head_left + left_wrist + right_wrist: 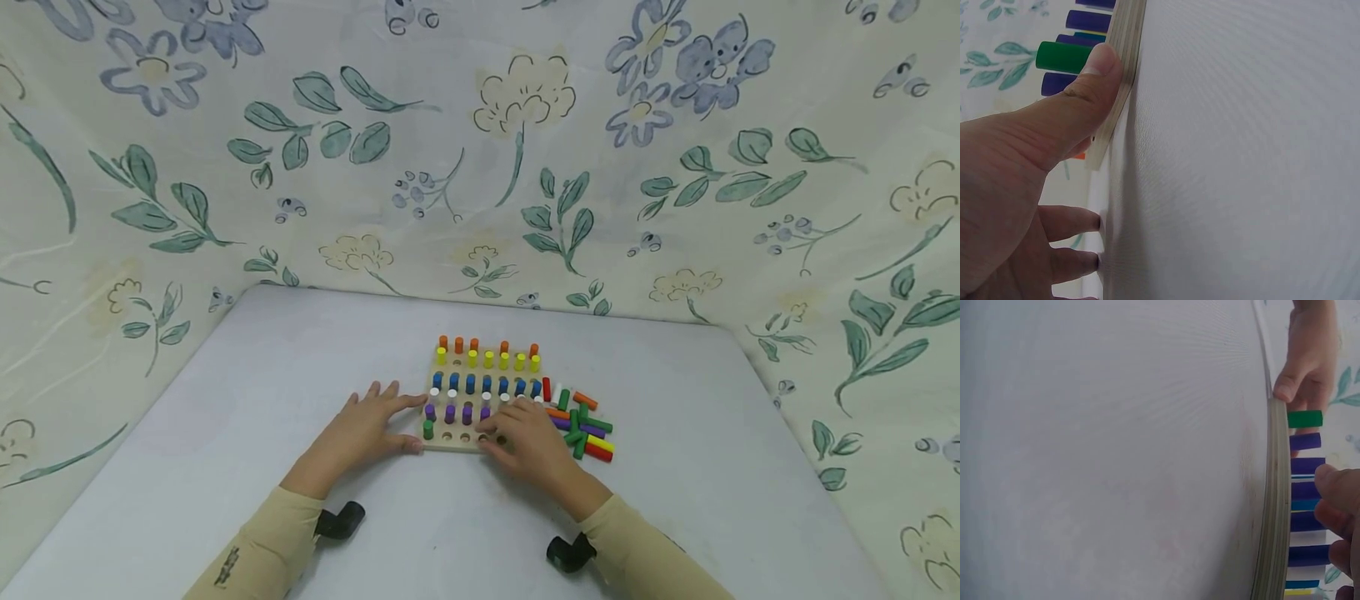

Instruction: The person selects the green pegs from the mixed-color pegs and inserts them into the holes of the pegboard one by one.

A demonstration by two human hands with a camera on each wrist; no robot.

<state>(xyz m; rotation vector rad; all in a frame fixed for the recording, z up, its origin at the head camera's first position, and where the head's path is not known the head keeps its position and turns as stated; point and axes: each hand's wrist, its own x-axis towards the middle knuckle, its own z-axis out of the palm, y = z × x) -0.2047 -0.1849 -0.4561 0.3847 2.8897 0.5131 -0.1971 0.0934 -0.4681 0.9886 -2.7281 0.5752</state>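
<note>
We note left hand (365, 429) spread against the wooden pegboard (456, 445), right hand (534, 435) by purple pegs (450, 414), its grip unclear.

Head cam sat up high and fairly far back, looking forward and down over most of the table (300, 358). Left-wrist cam was super close to the left hand (1016, 181), tipped sideways; the right-wrist one, also close and sideways, faced across toward that hand, so both caught the pegboard's (1130, 37) edge and green peg (1305, 419).
</note>
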